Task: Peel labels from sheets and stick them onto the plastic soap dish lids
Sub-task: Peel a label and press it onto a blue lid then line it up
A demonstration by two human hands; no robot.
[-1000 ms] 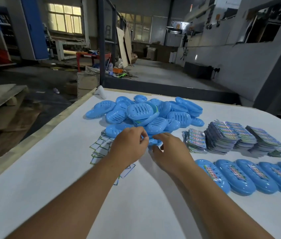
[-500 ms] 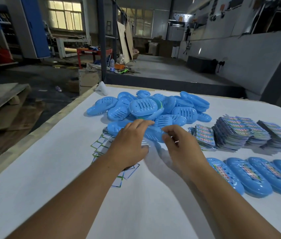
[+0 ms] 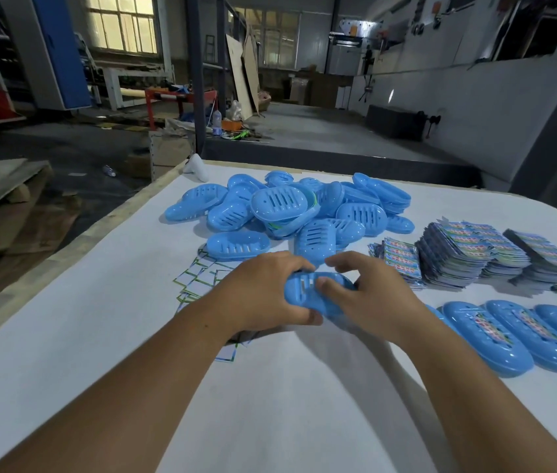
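Our fingers (image 3: 299, 268) are curled round a blue soap dish lid (image 3: 311, 290), held just above the desk (image 3: 106, 336): the left hand (image 3: 263, 291) wraps one end, thumb underneath, while the right hand (image 3: 369, 295) grips the other, its thumb pressed on the slotted top. No label shows on this lid from here. It looks like thin moulded plastic, so we judge it light, fairly stiff and rather slick; holding it by the ends or rims, as we do, should leave the flat top free for a sticker. Beyond our hands lies the pile of unlabelled lids (image 3: 290, 206). To the left, partly under our wrist, are white backing papers (image 3: 198, 281) with green edges. To the right stand stacks of label sheets (image 3: 468, 254), and nearer us a row of labelled lids (image 3: 516, 329).
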